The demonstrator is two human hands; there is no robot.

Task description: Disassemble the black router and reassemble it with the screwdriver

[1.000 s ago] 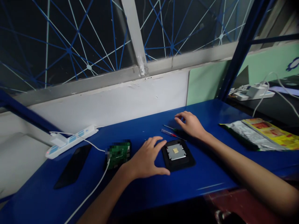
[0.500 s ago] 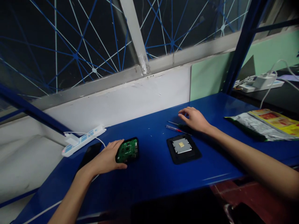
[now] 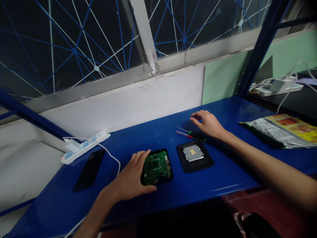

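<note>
My left hand (image 3: 133,175) grips the left side of an open black case with a green circuit board (image 3: 158,168) in it, thumb at the near edge and fingers at the far edge. To its right lies a square black cover (image 3: 184,167) carrying a silver metal plate (image 3: 198,154) with a small tan pad. My right hand (image 3: 209,124) is just behind two screwdrivers, its fingers loosely bent, thumb apart, nothing seen between them. One screwdriver (image 3: 183,134) has a clear and red handle; the other screwdriver (image 3: 196,135) has a dark handle with a green collar.
A black phone (image 3: 90,170) lies at the left, beside a white power strip (image 3: 86,145) with a plugged-in charger and trailing cable. A silver and yellow packet (image 3: 284,132) is at the right. Tiny white bits lie on the blue table (image 3: 133,135) before the wall.
My left hand has moved the case with the circuit board right and nearer, close to the black cover, uncovering more of the phone. My right hand has barely shifted.
</note>
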